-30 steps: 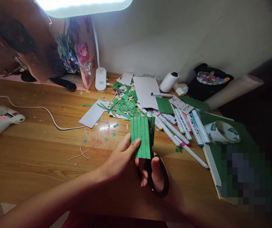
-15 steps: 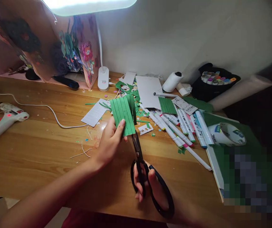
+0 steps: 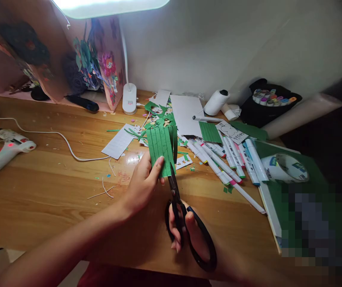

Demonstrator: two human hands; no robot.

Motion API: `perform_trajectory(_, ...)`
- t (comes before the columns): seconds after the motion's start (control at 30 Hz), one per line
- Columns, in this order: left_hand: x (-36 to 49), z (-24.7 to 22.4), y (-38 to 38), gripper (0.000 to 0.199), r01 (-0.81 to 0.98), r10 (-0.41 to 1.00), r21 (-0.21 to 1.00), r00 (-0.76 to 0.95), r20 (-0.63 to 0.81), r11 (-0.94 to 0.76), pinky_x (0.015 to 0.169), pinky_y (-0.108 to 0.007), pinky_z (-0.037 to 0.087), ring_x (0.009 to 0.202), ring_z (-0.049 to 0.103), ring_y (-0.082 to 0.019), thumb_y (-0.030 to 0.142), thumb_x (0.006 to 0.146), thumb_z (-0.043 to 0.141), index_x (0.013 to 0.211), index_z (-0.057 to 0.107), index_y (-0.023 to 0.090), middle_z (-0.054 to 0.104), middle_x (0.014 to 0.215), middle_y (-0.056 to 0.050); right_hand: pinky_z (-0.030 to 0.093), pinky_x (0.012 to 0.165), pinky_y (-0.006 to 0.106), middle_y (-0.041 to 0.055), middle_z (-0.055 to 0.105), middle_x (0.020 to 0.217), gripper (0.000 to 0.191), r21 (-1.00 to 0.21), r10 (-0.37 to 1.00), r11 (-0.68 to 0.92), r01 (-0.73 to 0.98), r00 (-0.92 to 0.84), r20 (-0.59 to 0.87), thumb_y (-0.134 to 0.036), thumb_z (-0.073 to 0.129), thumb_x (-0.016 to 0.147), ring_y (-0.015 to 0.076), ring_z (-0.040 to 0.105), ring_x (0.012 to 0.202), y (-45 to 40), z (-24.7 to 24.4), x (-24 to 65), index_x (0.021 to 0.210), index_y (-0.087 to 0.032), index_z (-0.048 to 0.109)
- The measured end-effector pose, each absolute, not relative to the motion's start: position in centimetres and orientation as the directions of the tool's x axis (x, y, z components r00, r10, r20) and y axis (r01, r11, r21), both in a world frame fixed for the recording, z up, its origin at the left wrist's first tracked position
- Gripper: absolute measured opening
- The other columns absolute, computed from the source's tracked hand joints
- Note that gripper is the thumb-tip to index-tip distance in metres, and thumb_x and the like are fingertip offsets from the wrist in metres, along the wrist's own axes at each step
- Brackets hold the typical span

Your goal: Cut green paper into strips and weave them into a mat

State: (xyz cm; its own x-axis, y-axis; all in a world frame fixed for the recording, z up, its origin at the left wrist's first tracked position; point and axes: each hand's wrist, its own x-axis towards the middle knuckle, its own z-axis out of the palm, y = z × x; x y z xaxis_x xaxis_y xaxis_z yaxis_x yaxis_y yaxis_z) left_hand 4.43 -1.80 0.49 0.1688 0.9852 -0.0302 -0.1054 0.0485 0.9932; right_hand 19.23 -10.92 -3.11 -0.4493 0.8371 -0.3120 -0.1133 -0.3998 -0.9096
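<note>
My left hand (image 3: 147, 175) pinches a green sheet of paper (image 3: 159, 145) between thumb and fingers, holding it above the table. Dark lines run lengthwise down the sheet, and narrow strips stand partly cut from its right side. The fingers of my right hand (image 3: 185, 229) are in the loops of a pair of black-handled scissors (image 3: 175, 195). Its blades point away from me and meet the sheet's near edge, right of my left thumb. Beneath and behind the sheet lie green scraps (image 3: 160, 113) and thin cut strips (image 3: 130, 132).
A lined white card (image 3: 118, 141) lies to the left, with a glue gun (image 3: 5, 153) farther over. Several markers (image 3: 218, 159) spread to the right, beside a tape roll (image 3: 284, 168). Behind are a white sheet (image 3: 188, 113), a thread spool (image 3: 216, 103) and a lamp base (image 3: 129, 99).
The green sheet and my left hand have shifted right and slightly toward me. The scissor blades now reach into the sheet's near edge, while my right hand has stayed almost in place.
</note>
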Motion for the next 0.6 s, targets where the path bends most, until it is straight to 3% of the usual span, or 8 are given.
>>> perform_trajectory(0.6,4.5,0.6,-1.9,0.025,-0.096,0.988,0.995,0.155,-0.019,0.034,0.05,-0.018,0.043,0.06,0.046,-0.008,0.038,0.09,0.048,0.103,0.051,0.017,0.053,0.081,-0.001,0.046,0.053,0.023,-0.0047,0.044,0.062,0.067,-0.907,0.822,-0.414,-0.074,-0.458,-0.338,-0.081,0.031,0.073,0.0078,0.046,0.049,-10.7,-1.9,19.3,0.088,-0.017,0.046)
